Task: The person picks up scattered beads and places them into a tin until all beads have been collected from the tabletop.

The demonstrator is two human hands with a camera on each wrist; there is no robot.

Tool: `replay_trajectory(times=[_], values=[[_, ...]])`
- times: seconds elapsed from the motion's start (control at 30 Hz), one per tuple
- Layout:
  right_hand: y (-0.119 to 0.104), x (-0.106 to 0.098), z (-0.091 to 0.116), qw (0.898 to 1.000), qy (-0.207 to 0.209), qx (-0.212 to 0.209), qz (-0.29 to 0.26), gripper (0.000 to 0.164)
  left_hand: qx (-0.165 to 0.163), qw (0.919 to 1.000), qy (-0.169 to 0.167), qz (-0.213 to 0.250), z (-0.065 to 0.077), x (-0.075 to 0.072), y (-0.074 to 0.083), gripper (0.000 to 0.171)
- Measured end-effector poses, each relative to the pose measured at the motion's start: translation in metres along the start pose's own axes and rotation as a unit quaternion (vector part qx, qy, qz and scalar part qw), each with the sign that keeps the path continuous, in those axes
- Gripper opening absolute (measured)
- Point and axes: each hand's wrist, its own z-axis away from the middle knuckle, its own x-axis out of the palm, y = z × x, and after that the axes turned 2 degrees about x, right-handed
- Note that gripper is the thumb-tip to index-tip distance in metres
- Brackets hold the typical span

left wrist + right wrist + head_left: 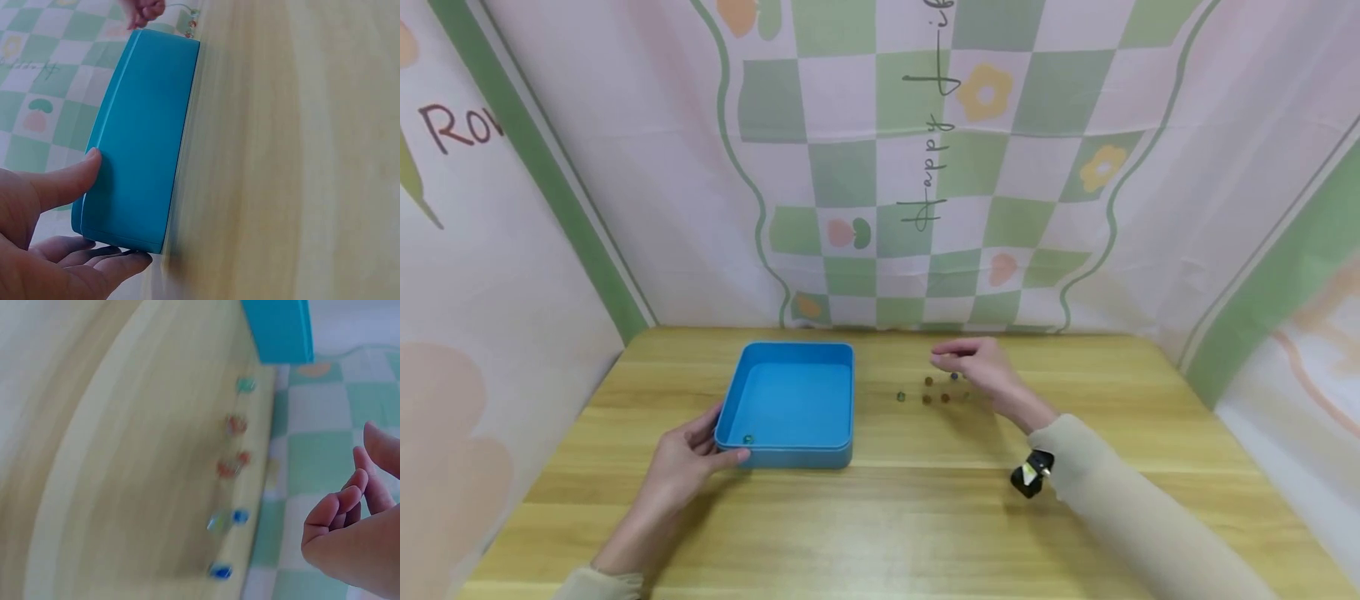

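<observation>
A blue square box (797, 458) stands open-topped on the table, with one greenish glass marble (748, 438) inside at its near left corner. My left hand (681, 467) grips that corner; in the left wrist view the thumb presses the side of the box (140, 137) and the fingers lie along the adjoining end. Right of the box, several small marbles (927, 399) lie loose. Above and just behind them is my right hand (985, 367), thumb and forefinger brought close together and the other fingers curled. Whether a marble sits between the fingertips is hidden.
The wood-grain table (880, 533) ends at a checkered cloth (902, 175) behind the box and marbles. Cloth hangs on both sides too. A small black device (1030, 475) is worn at the right wrist. Blue and reddish marbles (220, 570) appear blurred in the right wrist view.
</observation>
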Motion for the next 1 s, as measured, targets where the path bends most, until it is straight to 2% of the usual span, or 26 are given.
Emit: replay_trajectory(times=[0.2, 0.37, 0.67, 1.0], values=[[0.021, -0.025, 0.003, 0.999, 0.015, 0.022, 0.036, 0.044, 0.001, 1.0000, 0.000, 0.001, 0.001, 0.001, 0.000, 0.090], [0.036, -0.038, 0.003, 0.997, 0.024, 0.030, 0.064, 0.045, 0.001, 1.0000, 0.002, -0.004, 0.001, 0.001, 0.000, 0.089], [0.054, -0.050, -0.002, 0.995, 0.026, 0.046, 0.085, 0.044, 0.006, 1.0000, 0.004, -0.005, 0.000, 0.000, 0.000, 0.089], [0.062, -0.054, -0.003, 0.993, 0.014, 0.055, 0.104, 0.040, 0.006, 1.0000, 0.002, 0.003, -0.001, -0.001, 0.000, 0.088]])
